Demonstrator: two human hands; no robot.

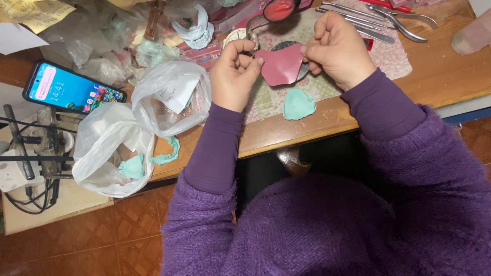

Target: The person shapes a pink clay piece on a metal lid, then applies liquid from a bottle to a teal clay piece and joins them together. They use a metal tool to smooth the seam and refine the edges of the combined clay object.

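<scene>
**Both hands on a pink sheet above the counter**

The left hand (234, 71) and the right hand (338, 48) hold one pink sheet (281, 65) between them, just above the counter (440, 76). The sheet is thin and roughly heart-shaped. The left grip is closed, thumb and fingertips pinching the sheet's left edge; the right grip is closed as well, fingers curled over the right edge. Behind the sheet a dark round object (299, 59) shows at its rim; it may be a small dish or mirror, but the sheet hides most of it.

As for progress, the sheet looks already cut or pressed into its curved outline, and it is not yet laid on anything: it hangs free between the two hands. A pale green mould (298, 104) lies on the patterned mat (271, 99) just below the hands, untouched. More green pieces (134, 166) sit in an open plastic bag (110, 148) at the counter's left edge, and a second bag (171, 97) with a white paper slip lies beside it. So the shaping seems under way, with the moulds not yet brought in.

Metal hand tools (378, 20) lie well apart at the upper right. A phone (71, 89) with its screen lit rests at the left.
</scene>
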